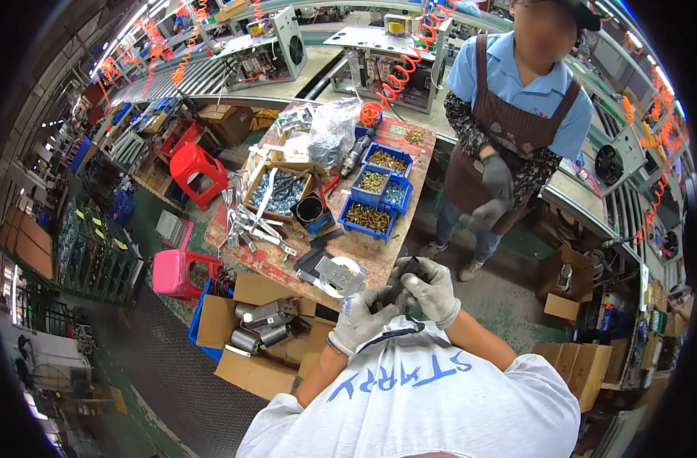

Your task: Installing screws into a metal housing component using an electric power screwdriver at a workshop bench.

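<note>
Both of my hands wear pale work gloves and meet close in front of my chest, off the table's near right corner. My left hand (pixel 361 314) is closed, its fingers against a small black piece (pixel 410 269) whose exact kind I cannot make out. Gripping the same dark piece from the right, my right hand (pixel 434 293) has its thumb and fingers bent round it; the gloves hide much of it. Just beyond my left hand, a grey metal plate (pixel 339 276) lies over a white round part at the table edge. Black strips (pixel 312 259) lie beside it.
Blue bins (pixel 367 218) of brass and silver fasteners stand on the worn table (pixel 409 206), beside a power driver (pixel 356 155) and loose metal brackets (pixel 249 221). An open carton (pixel 238 362) of metal parts sits at left. A gloved co-worker (pixel 516 114) stands at far right.
</note>
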A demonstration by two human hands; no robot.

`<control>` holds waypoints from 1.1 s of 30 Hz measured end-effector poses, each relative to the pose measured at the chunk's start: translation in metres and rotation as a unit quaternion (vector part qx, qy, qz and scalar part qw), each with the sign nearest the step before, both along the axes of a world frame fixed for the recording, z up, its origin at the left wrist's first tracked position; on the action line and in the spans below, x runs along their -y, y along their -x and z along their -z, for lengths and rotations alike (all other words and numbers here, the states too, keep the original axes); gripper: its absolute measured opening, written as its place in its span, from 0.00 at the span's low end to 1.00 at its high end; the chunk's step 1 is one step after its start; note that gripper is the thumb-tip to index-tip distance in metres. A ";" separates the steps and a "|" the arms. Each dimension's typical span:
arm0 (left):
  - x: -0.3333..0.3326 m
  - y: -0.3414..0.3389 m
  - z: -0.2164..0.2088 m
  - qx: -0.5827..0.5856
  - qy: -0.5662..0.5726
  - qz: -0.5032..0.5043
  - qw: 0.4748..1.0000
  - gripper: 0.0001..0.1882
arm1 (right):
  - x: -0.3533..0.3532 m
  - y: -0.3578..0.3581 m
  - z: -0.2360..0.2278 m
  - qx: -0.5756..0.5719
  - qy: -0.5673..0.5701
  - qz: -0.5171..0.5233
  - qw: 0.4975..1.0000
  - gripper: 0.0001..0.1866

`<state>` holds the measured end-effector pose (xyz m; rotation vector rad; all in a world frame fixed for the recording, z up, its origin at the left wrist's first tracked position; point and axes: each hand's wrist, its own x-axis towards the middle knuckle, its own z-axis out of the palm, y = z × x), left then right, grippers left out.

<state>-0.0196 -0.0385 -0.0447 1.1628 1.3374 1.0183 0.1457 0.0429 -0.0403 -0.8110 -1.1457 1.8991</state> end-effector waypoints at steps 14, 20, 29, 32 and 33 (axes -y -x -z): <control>0.004 -0.008 0.017 -0.003 -0.043 -0.023 0.999 0.16 | 0.001 -0.007 0.004 0.008 0.000 0.005 1.000 0.18; 0.009 -0.005 0.011 -0.044 -0.033 0.001 0.998 0.13 | 0.001 -0.014 -0.006 0.080 -0.015 -0.074 0.994 0.17; 0.014 0.023 -0.005 -0.071 0.007 0.002 0.997 0.12 | 0.003 0.006 -0.002 0.101 -0.065 -0.118 0.986 0.18; 0.019 0.037 0.001 -0.036 0.036 -0.048 0.998 0.11 | 0.001 0.028 -0.008 0.160 -0.105 -0.158 0.969 0.17; 0.023 0.040 0.008 0.015 0.037 -0.089 0.995 0.11 | -0.002 0.035 -0.010 0.202 -0.134 -0.175 0.954 0.17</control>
